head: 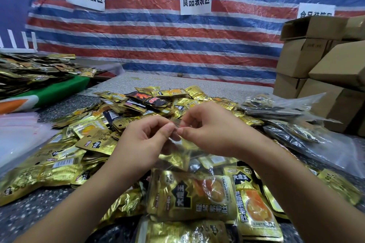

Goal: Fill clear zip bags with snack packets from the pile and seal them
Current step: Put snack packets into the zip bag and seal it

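A clear zip bag (197,189) packed with gold snack packets lies in front of me, its mouth lifted toward the pile. My left hand (146,140) and my right hand (209,130) meet at the bag's top edge, and both pinch the zip strip between thumb and fingers. A broad pile of gold and a few black snack packets (122,116) spreads over the speckled table (29,211) behind and to the left of my hands.
A stack of flat, unfilled clear zip bags (17,134) lies at the left. Filled clear bags (292,124) are heaped at the right, in front of stacked cardboard boxes (316,65). Another packet heap (29,71) sits on a green cloth, far left.
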